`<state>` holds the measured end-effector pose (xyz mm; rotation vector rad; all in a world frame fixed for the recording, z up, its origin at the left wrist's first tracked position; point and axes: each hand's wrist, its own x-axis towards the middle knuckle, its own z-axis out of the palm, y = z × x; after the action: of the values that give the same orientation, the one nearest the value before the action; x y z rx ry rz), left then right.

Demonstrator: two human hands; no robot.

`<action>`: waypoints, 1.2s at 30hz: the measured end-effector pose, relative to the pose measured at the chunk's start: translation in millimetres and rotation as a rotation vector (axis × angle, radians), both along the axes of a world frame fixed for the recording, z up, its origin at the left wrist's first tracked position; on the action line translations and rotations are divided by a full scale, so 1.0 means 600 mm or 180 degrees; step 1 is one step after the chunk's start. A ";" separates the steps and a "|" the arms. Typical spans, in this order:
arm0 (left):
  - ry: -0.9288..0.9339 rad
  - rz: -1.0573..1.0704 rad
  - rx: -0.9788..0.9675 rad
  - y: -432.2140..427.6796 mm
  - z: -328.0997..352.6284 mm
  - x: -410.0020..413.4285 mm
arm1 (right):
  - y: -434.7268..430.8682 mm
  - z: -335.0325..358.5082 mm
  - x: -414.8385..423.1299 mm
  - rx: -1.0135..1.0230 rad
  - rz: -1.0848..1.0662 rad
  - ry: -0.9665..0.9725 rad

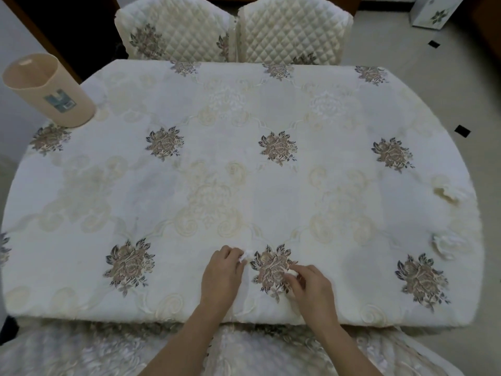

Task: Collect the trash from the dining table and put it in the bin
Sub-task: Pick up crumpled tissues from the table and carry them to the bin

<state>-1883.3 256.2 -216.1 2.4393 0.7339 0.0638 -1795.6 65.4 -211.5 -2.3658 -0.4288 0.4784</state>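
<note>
My left hand (222,272) rests on the near edge of the dining table (244,185), its fingers pinched on a small white scrap of tissue (247,254). My right hand (311,287) lies just to the right, its fingertips closed on another small white scrap (291,272) over a flower print. Two larger crumpled tissues lie near the table's right edge: one (448,193) farther back and one (447,244) closer. A beige round bin (47,89) stands open at the table's far left corner.
A cream tablecloth with brown flower prints covers the table. Two quilted chair backs (233,31) stand behind the far edge. A tiled floor lies to the right, with a white box (433,12) at the top right. A covered seat sits below my arms.
</note>
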 end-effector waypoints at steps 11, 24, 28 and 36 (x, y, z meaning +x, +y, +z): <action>-0.0567 0.0551 -0.0996 -0.024 0.065 0.001 | -0.022 0.051 0.015 0.0575 -0.0142 0.0181; -0.1521 0.0557 -0.0871 -0.049 0.216 -0.013 | -0.027 0.205 0.042 0.1309 -0.0173 -0.0260; -0.1673 0.0652 -0.0763 -0.045 0.250 -0.030 | -0.023 0.234 0.036 0.1423 -0.0091 -0.0320; -0.1713 0.1255 -0.0523 -0.048 0.290 -0.115 | 0.040 0.270 -0.002 0.1665 0.0601 -0.0288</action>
<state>-1952.6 227.5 -42.3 1.9549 0.9060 0.7490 -1796.9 89.3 -49.6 -1.8534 -0.7272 0.2975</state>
